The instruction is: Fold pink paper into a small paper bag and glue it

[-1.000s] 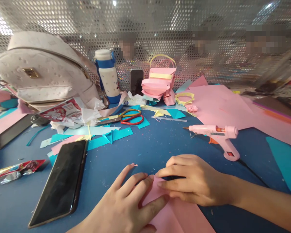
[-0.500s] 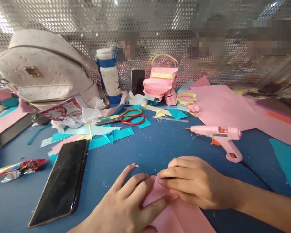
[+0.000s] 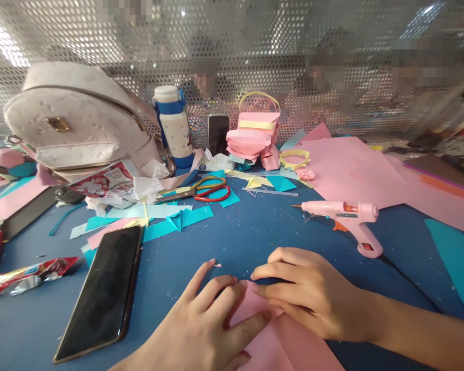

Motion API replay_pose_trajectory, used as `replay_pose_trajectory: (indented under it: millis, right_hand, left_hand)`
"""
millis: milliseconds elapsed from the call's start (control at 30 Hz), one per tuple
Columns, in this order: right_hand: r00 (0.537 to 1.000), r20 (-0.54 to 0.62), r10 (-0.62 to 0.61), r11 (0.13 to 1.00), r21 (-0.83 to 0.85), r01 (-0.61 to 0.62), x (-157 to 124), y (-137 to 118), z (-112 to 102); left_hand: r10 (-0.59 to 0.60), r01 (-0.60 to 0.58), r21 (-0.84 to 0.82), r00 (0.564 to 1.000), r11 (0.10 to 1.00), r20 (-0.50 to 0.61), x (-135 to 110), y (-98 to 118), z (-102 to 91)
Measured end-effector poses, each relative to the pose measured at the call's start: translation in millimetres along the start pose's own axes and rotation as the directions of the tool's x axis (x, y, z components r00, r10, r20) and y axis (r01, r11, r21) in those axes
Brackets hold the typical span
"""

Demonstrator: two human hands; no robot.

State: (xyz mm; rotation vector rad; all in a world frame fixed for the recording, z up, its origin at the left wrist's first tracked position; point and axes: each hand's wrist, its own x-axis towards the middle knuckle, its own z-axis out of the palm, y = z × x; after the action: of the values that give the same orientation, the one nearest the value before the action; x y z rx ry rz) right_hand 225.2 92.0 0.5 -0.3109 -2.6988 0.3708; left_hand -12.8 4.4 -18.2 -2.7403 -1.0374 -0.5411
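A folded sheet of pink paper (image 3: pixel 270 340) lies on the blue table in front of me, its narrow end pointing away. My left hand (image 3: pixel 212 314) rests on its left side, open, fingers spread and thumb lying across the paper. From the right, my right hand (image 3: pixel 313 293) is closed on the paper's far tip, thumb and fingers pressed together at the edge. The fingertips of both hands almost meet there. A tiny pink scrap (image 3: pixel 217 265) lies beyond my left fingers. Part of the fold is hidden under my hands.
A pink glue gun (image 3: pixel 348 211) lies right, its cord trailing forward. A phone (image 3: pixel 100 293) lies left. Behind are scissors (image 3: pixel 212 190), paper strips (image 3: pixel 193 216), a backpack (image 3: pixel 81 123), a bottle (image 3: pixel 174 129), a pink paper bag (image 3: pixel 255 131) and pink sheets (image 3: pixel 355 165) before a perforated metal screen.
The view has shifted slightly, so the background things sit a little differently. My right index finger has lifted slightly, widening the gap below it. Both hands stay on the pink paper.
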Motion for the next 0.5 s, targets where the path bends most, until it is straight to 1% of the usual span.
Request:
replay_pose_trajectory:
  millis: [133,200,300,400,500]
  right_hand:
    - [0.999,-0.021,-0.038,0.998,-0.055,0.037,-2.0,-1.7,4.2]
    - [0.999,-0.028,-0.033,0.998,-0.059,0.032,-1.4,-3.8,4.9]
    - [0.999,-0.036,0.022,0.999,-0.043,-0.024,1.5,-7.3,3.5]
    - [0.997,-0.016,0.080,0.996,-0.031,-0.081,4.5,-9.6,0.8]
    - [0.995,-0.007,0.103,0.994,-0.019,-0.103,4.5,-9.3,-0.1]
  left_hand:
    - [-0.001,0.001,-0.001,1.000,1.000,0.023,0.1,-0.1,-1.7]
    - [0.001,-0.001,-0.002,1.000,1.000,0.022,-0.4,-0.5,-1.5]
    - [0.007,-0.007,-0.007,1.000,1.000,0.018,-1.1,-1.3,-0.9]
    - [0.004,-0.003,-0.008,1.000,1.000,0.026,-1.1,-1.6,-0.7]
    - [0.003,-0.002,-0.011,1.000,1.000,0.026,-1.0,-1.4,-0.8]
